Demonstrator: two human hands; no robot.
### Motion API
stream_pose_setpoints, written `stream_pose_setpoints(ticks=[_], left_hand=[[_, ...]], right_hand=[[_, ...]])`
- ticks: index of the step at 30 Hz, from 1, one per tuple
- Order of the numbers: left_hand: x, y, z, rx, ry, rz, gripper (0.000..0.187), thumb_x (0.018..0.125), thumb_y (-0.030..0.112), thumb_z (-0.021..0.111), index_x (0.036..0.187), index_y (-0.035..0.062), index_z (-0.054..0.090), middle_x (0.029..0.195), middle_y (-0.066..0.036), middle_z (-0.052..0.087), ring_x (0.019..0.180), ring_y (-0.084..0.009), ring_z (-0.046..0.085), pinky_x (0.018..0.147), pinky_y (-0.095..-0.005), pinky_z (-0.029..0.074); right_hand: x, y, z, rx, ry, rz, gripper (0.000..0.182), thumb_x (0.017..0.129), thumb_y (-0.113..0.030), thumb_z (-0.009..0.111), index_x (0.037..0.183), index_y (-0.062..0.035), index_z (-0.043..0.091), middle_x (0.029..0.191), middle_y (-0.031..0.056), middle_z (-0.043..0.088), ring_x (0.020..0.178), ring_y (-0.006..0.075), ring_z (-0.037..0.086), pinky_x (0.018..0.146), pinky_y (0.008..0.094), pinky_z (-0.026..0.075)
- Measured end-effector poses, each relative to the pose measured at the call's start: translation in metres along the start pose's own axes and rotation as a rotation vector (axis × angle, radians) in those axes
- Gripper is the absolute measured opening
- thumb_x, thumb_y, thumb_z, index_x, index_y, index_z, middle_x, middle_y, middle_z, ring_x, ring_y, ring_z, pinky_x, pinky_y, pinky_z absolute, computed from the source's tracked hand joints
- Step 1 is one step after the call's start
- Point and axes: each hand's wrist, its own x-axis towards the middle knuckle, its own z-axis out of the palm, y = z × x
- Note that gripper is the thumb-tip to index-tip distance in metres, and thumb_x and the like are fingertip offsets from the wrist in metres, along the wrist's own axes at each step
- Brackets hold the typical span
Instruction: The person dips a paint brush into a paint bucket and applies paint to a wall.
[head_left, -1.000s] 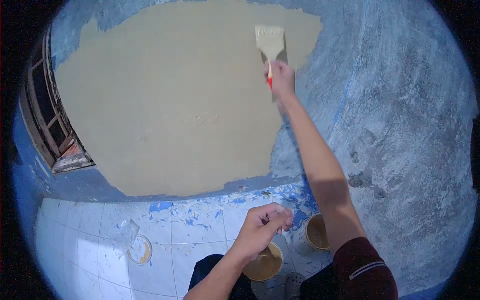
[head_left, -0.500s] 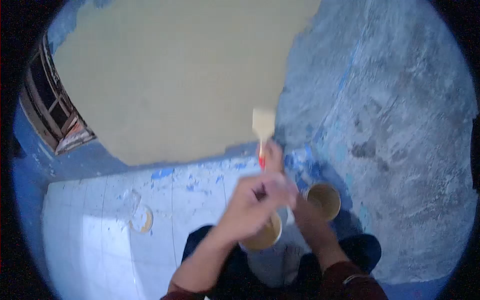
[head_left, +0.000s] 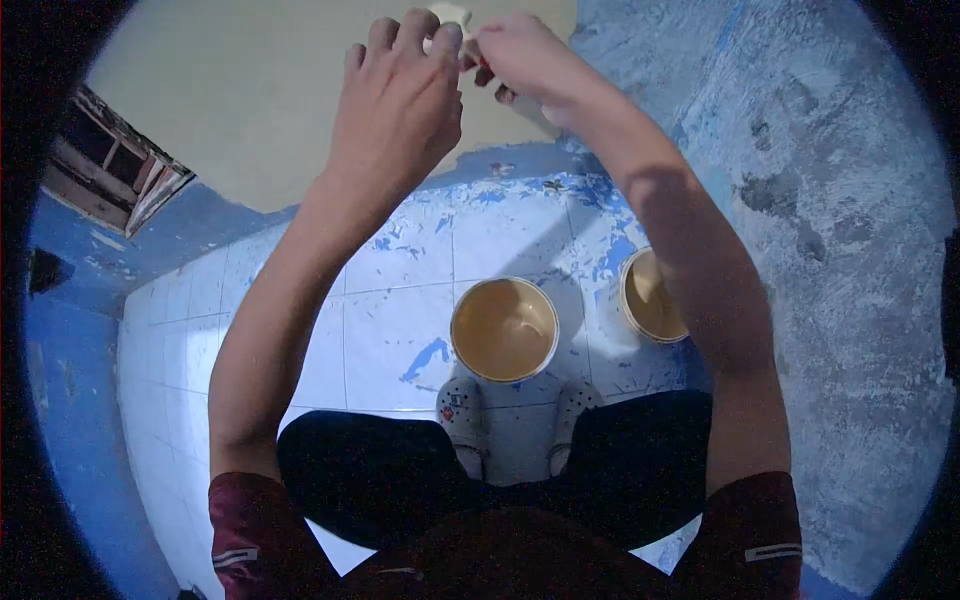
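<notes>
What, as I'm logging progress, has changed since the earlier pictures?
The right hand, still holding the brush, came down from the painted patch's upper right; the left hand moved forward from above the near bucket to beside the brush, contact unclear. The view tipped downward. Unmoved: near bucket, right bucket.

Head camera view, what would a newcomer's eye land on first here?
Probably the right grip at top centre, holding a mostly hidden red-handled paintbrush, with the left grip close beside it. Next, the round, pale-rimmed bucket of tan liquid on the white tiled floor, near picture centre. Behind the grips, smooth cream paint meets a rough grey-blue wall on the right.
</notes>
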Motion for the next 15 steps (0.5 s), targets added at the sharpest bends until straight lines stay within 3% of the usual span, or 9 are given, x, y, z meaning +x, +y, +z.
stream_pose_setpoints(ticks=[2,3,4,6,7,8,10,15], left_hand=[[-0.01,0.012,0.018,-0.015,-0.039,0.015,0.048,0.074,0.014,0.071,0.118,0.0058,0.054,0.112,-0.012,0.055,0.105,-0.0305,0.05,0.089,-0.042,0.043],[-0.016,0.016,0.027,-0.033,-0.063,0.025,0.045,0.074,0.015,0.071,0.116,0.0051,0.056,0.111,-0.011,0.055,0.104,-0.0304,0.05,0.088,-0.0423,0.043],[-0.023,0.02,0.035,-0.033,-0.069,0.03,0.045,0.074,0.015,0.071,0.116,0.0051,0.056,0.111,-0.011,0.055,0.104,-0.0304,0.05,0.088,-0.0423,0.043],[-0.043,0.028,0.048,-0.162,-0.103,0.004,0.041,0.074,0.018,0.071,0.111,0.0034,0.058,0.112,-0.011,0.055,0.102,-0.0304,0.051,0.087,-0.0424,0.043],[-0.051,0.03,0.051,-0.221,-0.099,0.004,0.036,0.075,0.021,0.072,0.103,0.0014,0.061,0.108,-0.013,0.057,0.101,-0.0305,0.051,0.086,-0.0421,0.043],[-0.059,0.033,0.055,-0.215,-0.099,-0.004,0.036,0.075,0.021,0.072,0.103,0.0014,0.061,0.108,-0.013,0.057,0.101,-0.0305,0.051,0.086,-0.0421,0.043],[-0.067,0.035,0.06,-0.334,-0.072,0.02,0.021,0.08,0.022,0.066,0.089,0.0032,0.064,0.093,-0.012,0.058,0.095,-0.0286,0.052,0.08,-0.0407,0.042],[-0.067,0.041,0.068,-0.406,-0.155,0.045,0.035,0.072,0.035,0.074,0.088,0.0047,0.066,0.09,-0.012,0.06,0.089,-0.0293,0.054,0.077,-0.0418,0.043]], right_hand=[[-0.014,0.013,0.0,-0.11,-0.148,0.086,0.018,0.085,-0.012,0.043,0.087,-0.0036,0.06,0.082,0.0059,0.062,0.069,0.0121,0.056,0.051,0.0261,0.041],[-0.021,0.018,-0.002,-0.126,-0.213,0.156,0.026,0.084,-0.012,0.045,0.106,-0.0029,0.057,0.081,0.0066,0.062,0.067,0.0135,0.057,0.05,0.0265,0.041],[-0.021,0.024,-0.005,-0.12,-0.211,0.16,0.026,0.084,-0.012,0.045,0.106,-0.0029,0.057,0.081,0.0066,0.062,0.067,0.0135,0.057,0.05,0.0265,0.041],[-0.022,0.043,-0.006,-0.286,-0.414,0.185,0.043,0.084,-0.013,0.049,0.126,-0.0022,0.046,0.078,0.0082,0.061,0.064,0.0152,0.058,0.048,0.028,0.041],[-0.021,0.054,-0.003,-0.375,-0.407,0.181,0.054,0.083,-0.015,0.054,0.133,-0.0006,0.039,0.078,0.0109,0.061,0.059,0.0179,0.058,0.048,0.0306,0.043],[-0.024,0.059,-0.001,-0.375,-0.416,0.176,0.054,0.083,-0.015,0.054,0.133,-0.0006,0.039,0.078,0.0109,0.061,0.059,0.0179,0.058,0.048,0.0306,0.043],[-0.033,0.063,0.001,-0.439,-0.375,0.173,0.057,0.082,-0.019,0.058,0.132,0.0018,0.04,0.077,0.0133,0.062,0.058,0.0199,0.058,0.05,0.0327,0.046],[-0.03,0.091,-0.006,-0.635,-0.391,0.035,0.042,0.078,-0.021,0.063,0.11,0.0038,0.054,0.077,0.0196,0.067,0.063,0.0252,0.065,0.059,0.0389,0.05]])
